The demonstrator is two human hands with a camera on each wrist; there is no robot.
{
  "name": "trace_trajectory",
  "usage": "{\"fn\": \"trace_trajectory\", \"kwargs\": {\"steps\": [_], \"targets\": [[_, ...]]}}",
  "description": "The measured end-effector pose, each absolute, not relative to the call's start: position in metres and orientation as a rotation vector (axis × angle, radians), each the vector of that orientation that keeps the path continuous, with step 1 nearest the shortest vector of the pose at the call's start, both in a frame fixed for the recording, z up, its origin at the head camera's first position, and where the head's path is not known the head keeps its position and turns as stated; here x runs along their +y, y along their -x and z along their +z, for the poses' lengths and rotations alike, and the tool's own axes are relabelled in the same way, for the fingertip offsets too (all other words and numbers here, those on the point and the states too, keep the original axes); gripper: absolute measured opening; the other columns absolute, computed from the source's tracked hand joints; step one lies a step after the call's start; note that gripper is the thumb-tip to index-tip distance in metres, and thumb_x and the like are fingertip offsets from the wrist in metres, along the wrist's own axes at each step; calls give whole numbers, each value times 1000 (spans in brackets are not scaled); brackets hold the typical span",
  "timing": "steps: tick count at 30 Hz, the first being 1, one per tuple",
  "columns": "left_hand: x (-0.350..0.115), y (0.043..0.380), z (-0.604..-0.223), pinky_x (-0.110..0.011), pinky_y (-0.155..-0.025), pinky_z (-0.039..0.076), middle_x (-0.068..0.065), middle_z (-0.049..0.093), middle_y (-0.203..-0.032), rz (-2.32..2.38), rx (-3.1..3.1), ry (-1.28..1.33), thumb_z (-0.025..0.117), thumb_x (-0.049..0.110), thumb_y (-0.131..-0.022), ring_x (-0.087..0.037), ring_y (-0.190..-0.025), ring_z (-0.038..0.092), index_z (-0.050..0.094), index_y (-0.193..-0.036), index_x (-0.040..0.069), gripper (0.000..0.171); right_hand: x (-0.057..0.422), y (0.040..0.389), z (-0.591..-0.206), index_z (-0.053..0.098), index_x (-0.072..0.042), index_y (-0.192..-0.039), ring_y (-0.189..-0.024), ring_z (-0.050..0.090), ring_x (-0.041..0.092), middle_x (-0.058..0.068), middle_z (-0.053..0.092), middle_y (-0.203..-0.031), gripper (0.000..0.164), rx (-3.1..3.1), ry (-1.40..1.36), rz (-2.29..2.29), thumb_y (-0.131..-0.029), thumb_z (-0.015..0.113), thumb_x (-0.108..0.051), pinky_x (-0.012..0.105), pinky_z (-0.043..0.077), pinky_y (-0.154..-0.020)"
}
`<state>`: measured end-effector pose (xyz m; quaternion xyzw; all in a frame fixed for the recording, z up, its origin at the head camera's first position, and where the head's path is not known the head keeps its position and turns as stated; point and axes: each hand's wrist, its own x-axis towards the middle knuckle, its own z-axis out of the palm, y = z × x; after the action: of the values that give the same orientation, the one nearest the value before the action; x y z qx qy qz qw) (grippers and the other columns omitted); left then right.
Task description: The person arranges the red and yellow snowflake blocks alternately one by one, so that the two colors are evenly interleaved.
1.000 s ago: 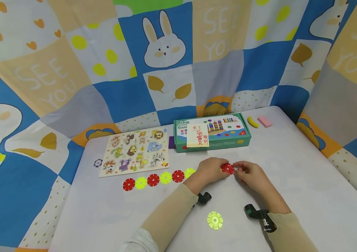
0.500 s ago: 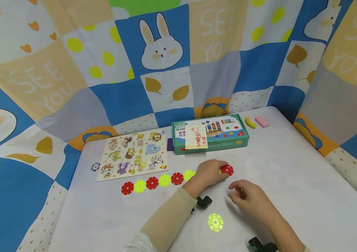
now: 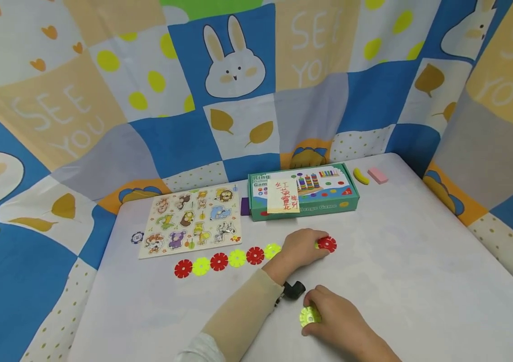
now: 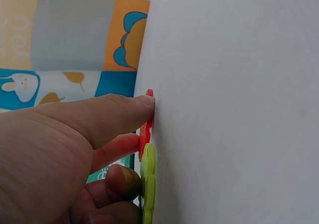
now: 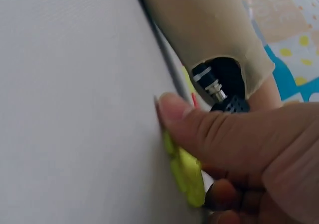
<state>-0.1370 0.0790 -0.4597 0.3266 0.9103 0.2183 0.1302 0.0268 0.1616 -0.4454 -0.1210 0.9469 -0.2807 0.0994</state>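
Note:
My left hand (image 3: 300,247) holds a red snowflake disc (image 3: 328,244) between thumb and index finger at the right end of a row. In the left wrist view the thumb lies on the edge of that red disc, and a yellow-green snowflake disc (image 4: 148,179) stands beside it near the curled fingers. Nearer the front, my right hand (image 3: 339,317) pinches a loose yellow-green snowflake disc (image 3: 309,317) by its rim, thumb on one side and fingers on the other. Several alternating red and yellow-green discs (image 3: 219,261) run leftward; my left hand and forearm hide part of the row.
Behind the row lie an animal puzzle board (image 3: 193,221) and a green game box (image 3: 306,207) bearing a handwritten paper note (image 3: 283,196). A toy banana (image 3: 361,176) and a pink block (image 3: 378,175) sit at the back right. A small dark round piece (image 3: 137,237) lies left of the board.
My right hand has let go of the red disc, drawn back toward the front, and taken hold of the loose yellow-green disc. My left hand stays at the red disc.

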Motion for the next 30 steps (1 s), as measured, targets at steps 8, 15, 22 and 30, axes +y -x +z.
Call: {"fn": "trace_trajectory", "kwargs": {"steps": [8,15,22,30], "targets": [[77,137,-460,-29,-85,45,13,59,-122,612,2646,-922,67,45,-84,-8,-104,54,58,-129,32,47,152,-26,-441,52,-20,-84,-64,41,2,-11,40,-81,41,2754,369,-834,-64,85,-34,23,38,-59],[76,138,-460,-30,-87,44,12,59,-122,612,2646,-917,66,45,-85,-8,-105,53,57,-130,32,48,154,-31,-436,55,-22,-101,-73,47,2,-17,53,-88,40,2708,342,-879,-71,81,-28,27,43,-67],[76,139,-461,-31,-85,45,12,59,-121,618,2652,-914,66,45,-85,-8,-103,53,57,-130,32,48,164,-36,-430,64,-22,-102,-74,48,1,-18,53,-86,24,2645,415,-968,-81,70,-11,25,44,-68],[77,139,-462,-31,-86,45,12,59,-122,605,2664,-922,66,46,-84,-8,-105,53,57,-130,33,48,171,-37,-424,67,-16,-114,-76,48,3,-14,51,-88,36,2477,394,-968,-79,71,-7,22,45,-66]]}}
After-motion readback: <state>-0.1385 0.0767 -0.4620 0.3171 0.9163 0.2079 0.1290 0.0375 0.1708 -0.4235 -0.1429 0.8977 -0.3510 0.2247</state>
